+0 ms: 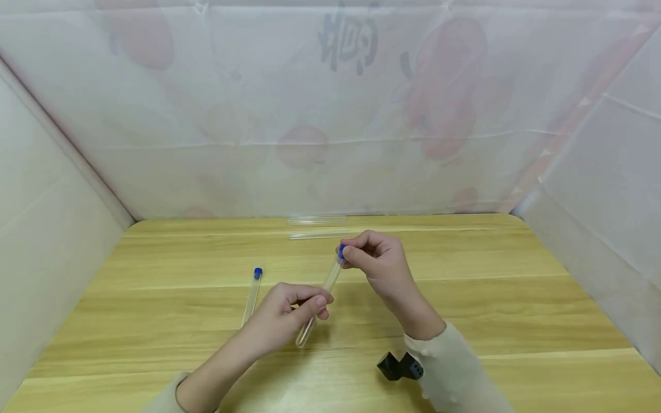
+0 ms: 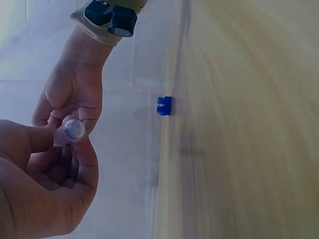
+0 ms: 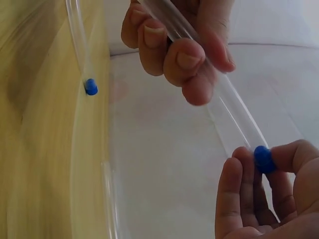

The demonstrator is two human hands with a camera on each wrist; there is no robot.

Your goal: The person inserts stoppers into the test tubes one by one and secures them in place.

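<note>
My left hand (image 1: 316, 304) grips the lower half of a clear test tube (image 1: 326, 285), held tilted above the wooden table (image 1: 490, 298). My right hand (image 1: 349, 256) pinches the blue cap (image 1: 341, 250) at the tube's upper end. In the right wrist view the cap (image 3: 263, 158) sits between my right fingertips (image 3: 239, 169), with the left hand (image 3: 182, 55) curled round the tube (image 3: 234, 117) higher up. The left wrist view shows the tube's rounded bottom end (image 2: 75, 129) poking out of my left fingers (image 2: 84, 159).
A second tube (image 1: 251, 301) with a blue cap (image 1: 257, 273) lies on the table left of my hands. Two uncapped clear tubes (image 1: 317, 219) (image 1: 320, 234) lie near the back edge. White sheeting walls the table on three sides.
</note>
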